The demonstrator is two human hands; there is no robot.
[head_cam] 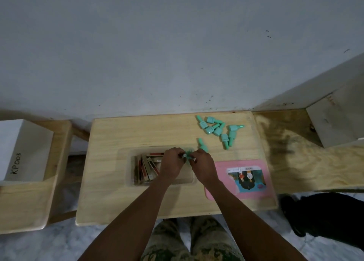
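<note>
Both my hands meet over the far right part of a clear plastic tray (126, 174) on the wooden table (110, 199). My left hand (171, 164) and my right hand (202, 167) together hold a small mint-green bottle (188, 156) between their fingertips; motion blur hides how the fingers sit on it. The tray holds several slim brown and red boxes (146, 168). One green bottle (202, 146) lies just beyond my right hand. A heap of several more green bottles (218, 129) lies at the table's far right.
A pink card with a picture (246, 179) lies on the table's right side. A white box marked KP003 (21, 152) stands on a stand at the left. A wooden bench with a white box (338, 123) is at the right. A dark bag (327, 217) lies on the floor.
</note>
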